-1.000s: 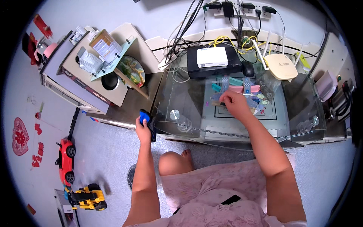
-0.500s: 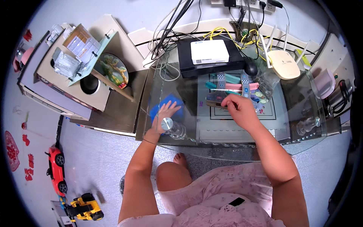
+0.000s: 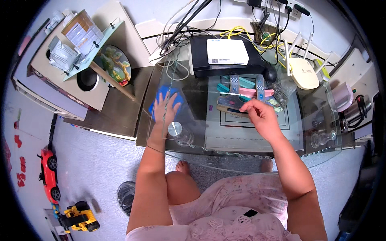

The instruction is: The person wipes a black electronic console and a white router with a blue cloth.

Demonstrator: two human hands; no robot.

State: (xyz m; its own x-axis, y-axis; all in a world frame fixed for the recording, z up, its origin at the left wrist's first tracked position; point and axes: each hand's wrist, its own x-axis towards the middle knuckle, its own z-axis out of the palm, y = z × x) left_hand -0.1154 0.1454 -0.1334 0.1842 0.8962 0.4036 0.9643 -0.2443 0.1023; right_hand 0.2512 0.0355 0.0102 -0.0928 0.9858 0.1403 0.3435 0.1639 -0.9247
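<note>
The left hand point(image 3: 165, 109) hides most of the blue cloth point(image 3: 177, 98); its fingertip grip cannot be told.

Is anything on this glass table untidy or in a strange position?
Yes. Behind the black box, many cables lie tangled over the table's back edge. Coloured strips are piled crosswise near the right hand. Nothing looks spilled or broken.

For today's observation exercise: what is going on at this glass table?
A seated person leans over a glass table. The left hand lies flat on a blue cloth near the table's left edge, beside a small clear bottle with a silver cap. The right hand reaches to a pile of pink, teal and patterned strips at the middle. A black box sits behind.
</note>
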